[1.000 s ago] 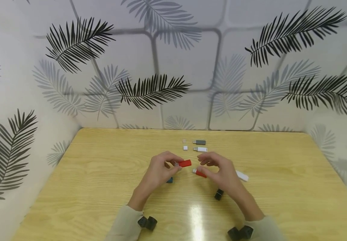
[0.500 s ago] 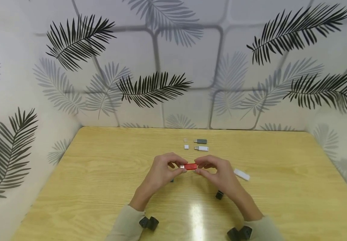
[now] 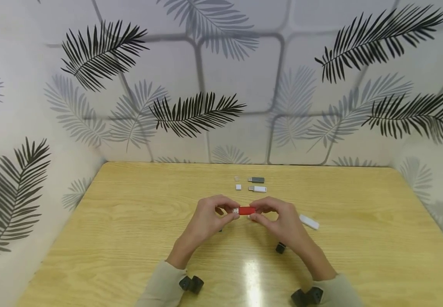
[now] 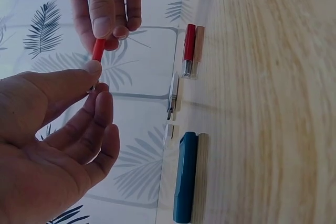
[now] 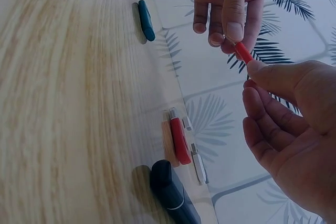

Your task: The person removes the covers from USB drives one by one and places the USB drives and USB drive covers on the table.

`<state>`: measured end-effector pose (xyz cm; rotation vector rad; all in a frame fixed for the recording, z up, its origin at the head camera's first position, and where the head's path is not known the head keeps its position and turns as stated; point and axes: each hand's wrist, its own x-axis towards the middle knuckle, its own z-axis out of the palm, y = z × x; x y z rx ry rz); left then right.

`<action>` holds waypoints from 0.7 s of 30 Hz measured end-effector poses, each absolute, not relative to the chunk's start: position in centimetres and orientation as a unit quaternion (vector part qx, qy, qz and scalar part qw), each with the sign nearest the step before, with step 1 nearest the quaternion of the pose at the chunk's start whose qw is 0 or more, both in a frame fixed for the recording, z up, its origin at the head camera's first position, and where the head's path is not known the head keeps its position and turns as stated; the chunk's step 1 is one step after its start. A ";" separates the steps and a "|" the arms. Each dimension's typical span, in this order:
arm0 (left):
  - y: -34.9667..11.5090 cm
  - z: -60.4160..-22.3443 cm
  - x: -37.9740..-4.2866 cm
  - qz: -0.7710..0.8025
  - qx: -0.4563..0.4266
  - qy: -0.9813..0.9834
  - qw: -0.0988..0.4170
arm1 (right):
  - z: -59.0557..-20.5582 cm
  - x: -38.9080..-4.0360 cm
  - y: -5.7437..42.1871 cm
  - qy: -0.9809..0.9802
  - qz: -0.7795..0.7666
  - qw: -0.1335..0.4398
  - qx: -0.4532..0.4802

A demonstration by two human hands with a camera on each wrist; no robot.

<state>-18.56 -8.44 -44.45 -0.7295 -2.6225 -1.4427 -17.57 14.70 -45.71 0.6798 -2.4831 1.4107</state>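
Observation:
Between my two hands a red USB stick (image 3: 246, 210) is held up off the table. My left hand (image 3: 206, 215) pinches its pale, silvery plug end between thumb and fingertips. The red end is pinched by the thumb and fingers of my right hand (image 3: 283, 214). Below them a second red USB stick (image 4: 189, 45) lies on the table with its metal plug showing; the right fingers mostly hide it in the head view. A dark teal stick (image 4: 186, 177) lies under the left hand, and a black stick (image 5: 170, 190) under the right wrist.
Farther back on the wooden table (image 3: 148, 192) lie a grey USB stick (image 3: 258, 180) and a white USB stick (image 3: 260, 189). Left of them are a small white cap (image 3: 238, 187) and a clear cap (image 3: 236, 179). A longer white stick (image 3: 309, 222) lies right of my right hand.
My right hand has left the red USB stick on the table and now pinches the red end of the one in my left hand. That stick has turned level between the hands.

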 end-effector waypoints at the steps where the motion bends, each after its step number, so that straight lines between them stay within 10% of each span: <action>1: -8.4 -44.4 -18.6 -0.469 -0.237 -0.850 0.031 | -45.7 -17.6 14.8 -0.841 0.478 0.103 0.232; 21: -7.8 -44.2 -18.0 -0.448 -0.267 -0.850 0.066 | -45.0 -17.3 14.9 -0.838 0.460 0.113 0.271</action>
